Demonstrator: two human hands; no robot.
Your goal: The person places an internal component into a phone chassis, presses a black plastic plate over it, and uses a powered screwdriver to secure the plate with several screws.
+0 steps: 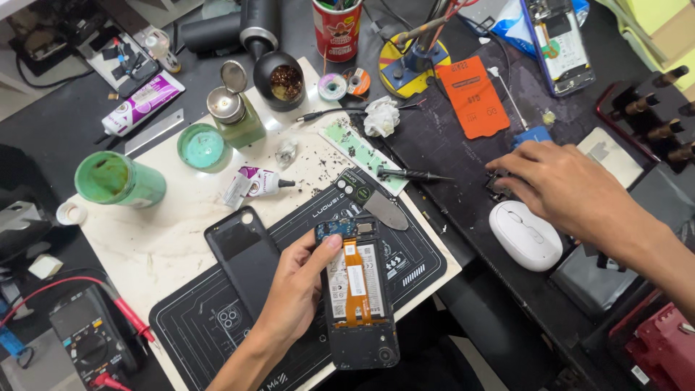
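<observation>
Fingers of the left hand (297,279) grip the opened black smartphone with an orange ribbon cable (360,289) over the black repair mat (217,326) — thumb on its top edge. Right hand (561,185) curls onto small parts; grasp unclear. The green cup (119,179) holds brownish residue.

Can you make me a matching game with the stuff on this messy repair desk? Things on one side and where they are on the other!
Things:
1. opened phone
2. white mouse
3. black back cover
4. orange card

Places:
A. lying flat on the black work mat, left of the left hand
B. far side of the desk, beyond the right hand
C. held in the left hand
D. just below the right hand

Pairs: 1-C, 2-D, 3-A, 4-B
</observation>
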